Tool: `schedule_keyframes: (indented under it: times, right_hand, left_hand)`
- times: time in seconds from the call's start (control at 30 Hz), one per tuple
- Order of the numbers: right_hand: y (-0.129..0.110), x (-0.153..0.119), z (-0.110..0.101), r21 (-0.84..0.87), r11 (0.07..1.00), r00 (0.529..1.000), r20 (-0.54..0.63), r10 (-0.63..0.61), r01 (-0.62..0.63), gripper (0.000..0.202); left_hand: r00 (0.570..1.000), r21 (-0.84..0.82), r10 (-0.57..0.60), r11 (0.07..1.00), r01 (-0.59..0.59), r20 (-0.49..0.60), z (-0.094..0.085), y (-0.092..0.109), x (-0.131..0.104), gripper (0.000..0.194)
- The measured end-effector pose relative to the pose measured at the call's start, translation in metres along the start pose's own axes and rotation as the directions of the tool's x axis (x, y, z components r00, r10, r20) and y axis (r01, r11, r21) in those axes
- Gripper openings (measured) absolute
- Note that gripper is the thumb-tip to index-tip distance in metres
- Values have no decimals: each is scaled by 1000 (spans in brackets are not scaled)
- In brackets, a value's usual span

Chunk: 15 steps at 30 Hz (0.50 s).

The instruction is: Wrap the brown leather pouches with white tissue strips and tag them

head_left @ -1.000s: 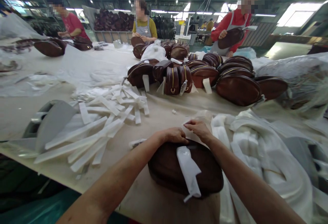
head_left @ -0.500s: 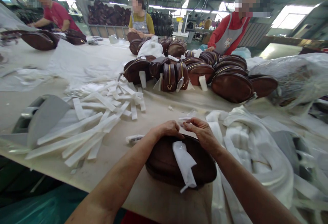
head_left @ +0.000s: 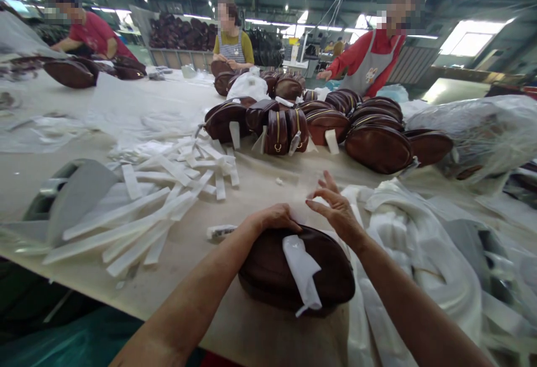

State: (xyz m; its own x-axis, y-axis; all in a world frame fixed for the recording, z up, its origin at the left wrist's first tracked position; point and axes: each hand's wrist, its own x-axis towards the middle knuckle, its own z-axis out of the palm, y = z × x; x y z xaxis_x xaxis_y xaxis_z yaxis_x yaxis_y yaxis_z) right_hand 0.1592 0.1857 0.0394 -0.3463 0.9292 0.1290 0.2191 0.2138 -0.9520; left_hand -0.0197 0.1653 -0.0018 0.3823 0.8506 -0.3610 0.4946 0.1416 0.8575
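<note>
A dark brown leather bag (head_left: 264, 263) lies on the table in front of me, with a crumpled strip of white wrapping (head_left: 300, 272) across its near face. My left hand (head_left: 274, 219) grips the bag's far upper edge, its fingertips partly hidden behind the leather. Just above the bag's far right side, my right hand (head_left: 335, 205) is raised with fingers apart. Nothing clear shows in it; a faint whitish blur near its fingertips is too indistinct to name. Left of the bag, by my left wrist, rests a small plastic-wrapped piece (head_left: 221, 232).
Loose white strips (head_left: 161, 202) lie in a pile on the left, beside a grey tape dispenser (head_left: 79, 199). Rolled white foam material (head_left: 423, 244) fills the right. More brown bags (head_left: 377, 143) stand across the table. Several co-workers, one in a red top (head_left: 356, 56), are beyond them.
My right hand has lifted away from the bag's far edge and spread its fingers; the pale piece it pinched no longer shows clearly. My left hand stays on the bag. The red-sleeved co-worker's arm has risen.
</note>
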Motion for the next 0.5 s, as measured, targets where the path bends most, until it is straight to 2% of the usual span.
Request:
schedule_keyframes:
  times: [0.07, 0.1, 0.2, 0.3, 0.4, 0.5]
  right_hand:
    - [3, 8, -10, 3, 997, 994, -85, 74, -74, 37]
    - [5, 10, -13, -3, 992, 989, -84, 123, -124, 38]
    - [9, 10, -11, -47, 959, 959, 41, 280, -278, 42]
    - [14, 7, 5, -66, 926, 917, 126, 377, -372, 42]
    - [19, 7, 21, -47, 911, 893, 186, 410, -409, 35]
    - [17, 8, 27, 16, 919, 903, 198, 383, -393, 31]
  left_hand:
    - [999, 1, -32, 999, 32, 2, 0, -2, 0, 27]
    - [999, -4, -39, 999, 39, 2, 1, -2, 0, 26]
    - [999, -29, -42, 999, 42, 4, 2, -3, 1, 22]
    - [999, -39, -43, 998, 43, -8, 4, -3, 2, 20]
    - [999, -40, -31, 999, 30, -22, 4, -1, 1, 17]
    - [999, -36, -23, 999, 22, -28, 3, -2, -1, 15]
